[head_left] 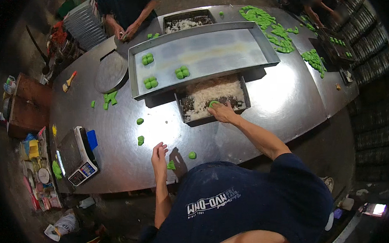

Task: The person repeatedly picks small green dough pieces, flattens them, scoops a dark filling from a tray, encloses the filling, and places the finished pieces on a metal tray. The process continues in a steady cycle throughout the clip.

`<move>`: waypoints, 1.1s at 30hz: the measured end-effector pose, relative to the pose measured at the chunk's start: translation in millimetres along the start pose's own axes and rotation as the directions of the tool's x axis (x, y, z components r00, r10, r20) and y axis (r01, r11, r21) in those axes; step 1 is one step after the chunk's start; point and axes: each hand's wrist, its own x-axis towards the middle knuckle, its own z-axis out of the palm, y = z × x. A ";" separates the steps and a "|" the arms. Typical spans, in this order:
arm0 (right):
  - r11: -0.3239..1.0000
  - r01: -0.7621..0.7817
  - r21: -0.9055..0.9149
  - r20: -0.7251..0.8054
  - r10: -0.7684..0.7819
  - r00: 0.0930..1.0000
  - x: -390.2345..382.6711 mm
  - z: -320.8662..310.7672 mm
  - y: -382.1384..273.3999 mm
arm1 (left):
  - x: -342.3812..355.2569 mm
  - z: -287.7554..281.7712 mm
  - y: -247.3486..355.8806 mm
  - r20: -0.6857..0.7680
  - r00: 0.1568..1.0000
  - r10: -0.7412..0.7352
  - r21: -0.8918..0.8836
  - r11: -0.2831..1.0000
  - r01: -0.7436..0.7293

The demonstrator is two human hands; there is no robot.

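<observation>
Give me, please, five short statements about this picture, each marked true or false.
1. The right hand touches a green piece in the near tray of white crumbs. True.
2. The left hand grips the brush. False: the brush lies on the table.
3. Three green clusters sit in the large metal tray. True.
4. The scale stands at the table's right end. False: it stands at the left end.
5. Loose green pieces lie near the left hand. True.

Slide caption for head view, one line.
Right hand, fingers on a green lump, in a tin of white crumbs; left hand over the steel table; green balls clustered in a tray.
</observation>
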 end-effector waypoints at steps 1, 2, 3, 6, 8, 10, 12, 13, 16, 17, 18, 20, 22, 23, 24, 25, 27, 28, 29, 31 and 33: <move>0.999 0.009 0.046 0.000 -0.009 1.000 -2.0 3.1 0.3 | 3.4 3.2 2.0 0.014 1.000 -0.003 -0.013 1.000 0.004; 0.997 0.005 0.076 0.040 -0.008 0.999 -2.0 6.4 -0.4 | 9.6 8.3 4.6 0.023 1.000 -0.010 -0.022 1.000 0.011; 0.992 -0.011 0.125 0.041 0.006 0.999 -1.2 9.8 -1.8 | 14.9 12.9 7.7 0.034 0.999 -0.020 -0.024 1.000 0.020; 0.996 0.076 0.038 0.002 -0.076 0.997 2.9 17.9 -10.5 | 31.9 32.4 20.5 0.052 0.998 0.032 -0.035 0.999 -0.030; 0.999 0.023 0.037 0.029 -0.024 0.999 4.9 17.1 -14.7 | 43.7 44.6 31.6 0.095 0.995 0.027 -0.078 0.997 -0.019; 0.998 -0.028 0.052 0.124 0.021 0.992 4.2 10.8 -14.5 | 53.7 52.9 43.7 0.122 0.989 0.081 -0.099 0.993 -0.069; 0.996 0.065 0.068 -0.040 -0.062 0.997 -2.6 1.8 -10.0 | 57.8 57.4 54.1 0.124 0.991 0.054 -0.124 0.992 -0.038; 0.989 0.122 0.085 -0.178 -0.105 0.978 -6.9 -3.1 -6.7 | 60.1 58.5 59.0 0.129 0.988 0.086 -0.150 0.986 -0.067; 0.996 -0.059 0.072 0.075 0.053 0.996 -9.3 -11.8 -1.2 | 62.8 62.1 68.3 0.113 0.993 0.032 -0.156 0.988 -0.014; 0.993 -0.093 0.076 0.108 0.085 0.991 -8.6 -11.3 -1.6 | 63.6 64.6 70.0 0.109 0.994 0.026 -0.165 0.986 -0.008; 0.990 -0.089 0.113 0.107 0.077 0.991 -4.4 -9.0 -2.2 | 63.8 67.5 70.0 0.117 0.993 0.025 -0.164 0.986 -0.005; 0.990 0.090 0.112 -0.096 -0.080 0.992 -0.7 6.0 -12.6 | 64.6 72.4 70.9 0.138 0.990 0.026 -0.145 0.989 -0.006; 0.987 0.156 0.029 -0.136 -0.150 0.979 5.7 19.5 -20.6 | 64.6 77.1 72.4 0.175 0.984 0.041 -0.166 0.986 -0.012; 0.991 0.133 0.031 -0.117 -0.128 0.985 10.9 22.5 -21.6 | 64.5 79.0 73.8 0.191 0.980 0.051 -0.175 0.984 -0.017; 0.996 0.085 0.021 -0.019 -0.085 0.996 17.9 22.1 -21.0 | 64.9 81.6 76.2 0.207 0.976 0.063 -0.194 0.981 -0.023; 1.000 0.025 0.003 0.082 -0.025 0.996 24.3 21.9 -21.9 | 64.6 82.2 78.6 0.208 0.975 0.074 -0.183 0.983 -0.035; 0.913 -0.131 0.388 0.107 0.096 0.990 37.1 5.7 -13.5 | 68.4 87.9 85.9 0.196 0.969 0.151 -0.182 0.977 -0.115; 0.750 -0.194 0.632 0.098 0.171 0.980 40.4 -1.6 -12.8 | 70.5 92.6 89.6 0.185 0.972 0.144 -0.235 0.967 -0.098; 0.517 -0.262 0.815 0.121 0.290 0.949 41.5 -9.3 -13.8 | 73.7 97.7 93.7 0.173 0.980 0.100 -0.283 0.958 -0.048; 0.143 -0.282 0.949 0.227 0.310 0.923 38.5 -25.7 -16.2 | 77.4 107.9 97.3 0.175 0.977 0.121 -0.248 0.966 -0.075; -0.190 -0.227 0.955 0.231 -0.002 0.973 28.5 -37.8 -23.4 | 83.9 122.5 97.0 0.230 0.958 0.169 -0.078 0.985 -0.155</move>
